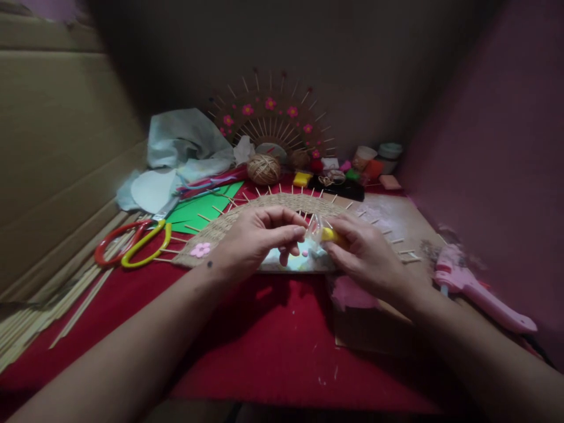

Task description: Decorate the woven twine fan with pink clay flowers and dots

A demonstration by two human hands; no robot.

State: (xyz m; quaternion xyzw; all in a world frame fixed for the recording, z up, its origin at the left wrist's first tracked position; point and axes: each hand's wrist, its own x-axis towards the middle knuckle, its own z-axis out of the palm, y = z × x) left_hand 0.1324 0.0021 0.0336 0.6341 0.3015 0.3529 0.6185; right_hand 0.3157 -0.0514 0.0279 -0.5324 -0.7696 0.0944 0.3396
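Observation:
In my right hand (368, 249) is a yellow lump in a clear plastic wrapper (328, 234), which looks like modelling clay. My left hand (268, 235) faces it with thumb and index finger pinched close to the wrapper's edge. Whatever may be between those fingertips is too small to make out. Beneath both hands lies a pale patterned board (291, 261) with a small pink ball (305, 253) on it. Behind the hands arches a woven twine fan piece (211, 233) with sticks poking out, and a pink flower (200, 250) sits at its left end.
Scissors (132, 241) and thin wooden sticks (57, 296) lie at left, near green sheet (205, 208). A twine ball (263, 169) stands before a flowered fan (268, 111). At right is a pink glue gun (480, 288); red cloth (255, 352) covers the table.

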